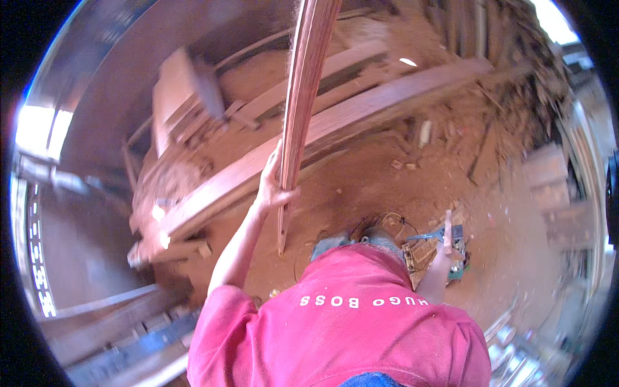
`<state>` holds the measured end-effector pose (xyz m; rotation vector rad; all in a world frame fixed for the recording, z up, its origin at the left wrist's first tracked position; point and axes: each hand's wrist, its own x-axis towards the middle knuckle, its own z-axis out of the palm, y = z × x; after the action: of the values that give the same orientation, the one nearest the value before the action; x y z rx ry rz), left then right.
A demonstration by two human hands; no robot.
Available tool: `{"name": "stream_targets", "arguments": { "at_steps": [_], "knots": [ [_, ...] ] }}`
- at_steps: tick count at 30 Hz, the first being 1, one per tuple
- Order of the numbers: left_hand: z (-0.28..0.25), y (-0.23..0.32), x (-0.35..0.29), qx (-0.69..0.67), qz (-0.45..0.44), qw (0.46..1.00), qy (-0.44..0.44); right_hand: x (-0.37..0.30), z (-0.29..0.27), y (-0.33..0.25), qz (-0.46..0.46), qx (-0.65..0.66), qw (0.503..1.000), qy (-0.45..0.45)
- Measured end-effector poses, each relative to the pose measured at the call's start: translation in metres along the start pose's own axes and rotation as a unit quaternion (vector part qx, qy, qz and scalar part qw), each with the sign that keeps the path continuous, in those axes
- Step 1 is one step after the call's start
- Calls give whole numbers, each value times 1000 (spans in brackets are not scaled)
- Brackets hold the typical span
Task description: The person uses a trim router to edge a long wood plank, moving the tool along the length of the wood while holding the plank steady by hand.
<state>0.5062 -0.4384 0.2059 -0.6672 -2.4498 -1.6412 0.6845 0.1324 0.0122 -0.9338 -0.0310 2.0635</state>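
A long reddish-brown wooden board stands steeply tilted in front of me, its upper end running out of the top of the view. My left hand is closed around the board's left side near its lower part, thumb across the near face. Down on the right, my right hand is stretched out with its fingers extended, seen nearly edge-on and holding nothing visible. Behind that hand, on the ground, lies a blue-green tool or device, partly hidden and too blurred to name.
A long thick timber beam lies diagonally across the sawdust-covered ground. Stacked boards are at the far left. Scrap sticks pile up at the far right. A dark cable lies near my feet.
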Motion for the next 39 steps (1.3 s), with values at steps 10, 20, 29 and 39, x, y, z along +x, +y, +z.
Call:
{"name": "stream_targets", "arguments": {
  "at_steps": [10,20,29,39],
  "knots": [
    [-125,127,-140,11,-116,981,155,-29,29,2,147,-97,984,-26],
    [-146,245,-285,28,-174,907,383,-34,68,70,288,-252,922,-69],
    [-48,286,-300,135,-64,731,666,-4,97,144,398,-323,851,-113],
    [-21,284,-303,370,-66,403,835,-29,106,202,471,-344,805,-109]
  ]
}}
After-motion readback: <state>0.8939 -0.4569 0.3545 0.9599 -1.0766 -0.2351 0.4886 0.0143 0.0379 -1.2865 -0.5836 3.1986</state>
